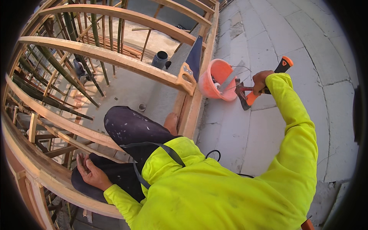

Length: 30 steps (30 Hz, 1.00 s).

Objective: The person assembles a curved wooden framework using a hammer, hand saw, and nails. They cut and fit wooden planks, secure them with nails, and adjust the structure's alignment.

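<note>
My right hand point(262, 81) grips a hammer point(284, 63) by its black and orange handle. The hammer's dark head point(242, 94) hangs just right of an orange plastic bucket point(209, 85), which has a flat metal blade and other small items in it. My left hand point(93, 173) is palm up over my bent knee, fingers loosely apart and with nothing in them. A handsaw point(185, 78) with a wooden handle stands upright against the timber beam, left of the bucket.
Curved wooden beams point(105, 53) span an open drop on the left, with bamboo poles point(71, 74) rising from the floor below. A dark bucket point(159, 59) stands down there. Grey slabs point(264, 126) form the surface on the right. My bare foot point(171, 123) rests beside the beam.
</note>
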Each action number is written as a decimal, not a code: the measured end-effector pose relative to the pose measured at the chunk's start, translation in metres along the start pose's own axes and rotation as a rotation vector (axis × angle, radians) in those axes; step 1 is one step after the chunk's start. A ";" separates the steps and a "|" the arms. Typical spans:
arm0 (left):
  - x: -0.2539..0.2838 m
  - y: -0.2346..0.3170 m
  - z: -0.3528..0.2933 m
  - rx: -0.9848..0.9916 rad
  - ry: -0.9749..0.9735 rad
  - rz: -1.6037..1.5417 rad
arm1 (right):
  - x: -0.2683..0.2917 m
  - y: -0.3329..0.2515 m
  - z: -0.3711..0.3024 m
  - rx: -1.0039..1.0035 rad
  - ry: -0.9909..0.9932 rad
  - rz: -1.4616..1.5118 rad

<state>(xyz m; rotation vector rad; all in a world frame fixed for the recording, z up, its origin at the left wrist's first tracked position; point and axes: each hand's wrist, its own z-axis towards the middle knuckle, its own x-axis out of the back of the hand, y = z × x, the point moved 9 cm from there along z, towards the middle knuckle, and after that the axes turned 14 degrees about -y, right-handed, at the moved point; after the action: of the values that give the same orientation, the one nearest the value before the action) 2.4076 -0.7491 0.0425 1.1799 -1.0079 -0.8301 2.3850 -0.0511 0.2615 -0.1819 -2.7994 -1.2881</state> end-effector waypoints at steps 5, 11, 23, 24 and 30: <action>0.001 -0.003 -0.001 -0.010 -0.006 -0.014 | -0.031 -0.007 -0.003 0.018 -0.131 0.103; 0.003 -0.009 -0.003 0.001 0.019 -0.096 | -0.097 -0.033 0.055 0.284 -0.300 0.532; 0.000 -0.002 -0.001 0.041 -0.023 0.002 | -0.164 -0.167 0.078 0.632 -0.299 0.083; -0.001 -0.002 -0.001 0.052 -0.030 0.011 | -0.169 -0.178 0.083 0.622 -0.264 0.064; -0.005 0.006 -0.002 0.022 -0.051 0.094 | -0.186 -0.234 0.164 0.513 -0.121 0.289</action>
<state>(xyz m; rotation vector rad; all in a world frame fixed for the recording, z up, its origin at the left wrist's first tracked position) 2.4079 -0.7428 0.0468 1.1259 -1.1083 -0.7803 2.5395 -0.0930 -0.0393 -0.6204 -2.9442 -0.4937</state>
